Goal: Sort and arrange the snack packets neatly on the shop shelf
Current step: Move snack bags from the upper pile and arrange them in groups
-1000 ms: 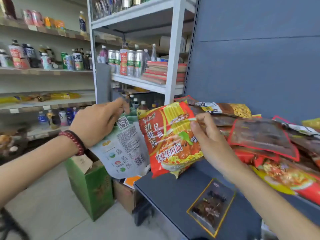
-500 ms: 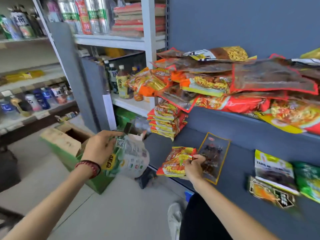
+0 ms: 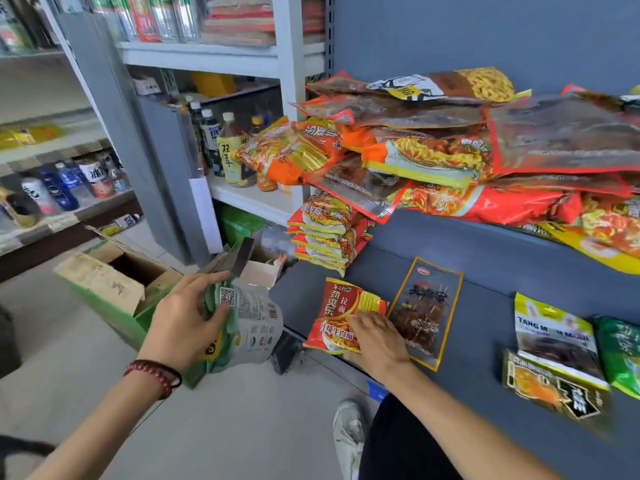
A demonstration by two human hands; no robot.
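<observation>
A red instant-noodle packet is laid flat at the front edge of the dark blue lower shelf. It is pressed down by the right hand, whose fingers are spread nearly straight over its right half; the thumb cannot be made out. Behind the packet, a neat stack of matching noodle packets has been built. Just right of the packet lies a clear, yellow-bordered pouch of dark skewers. Left of it, off the shelf, a crinkled green-and-white pouch is gripped by the left hand, fingers curled round its edge. Above it, a loose heap of glossy packets is left unsorted, so the work is judged to be at an early stage. All packets seen are thin, soft, shiny film, easily slid
</observation>
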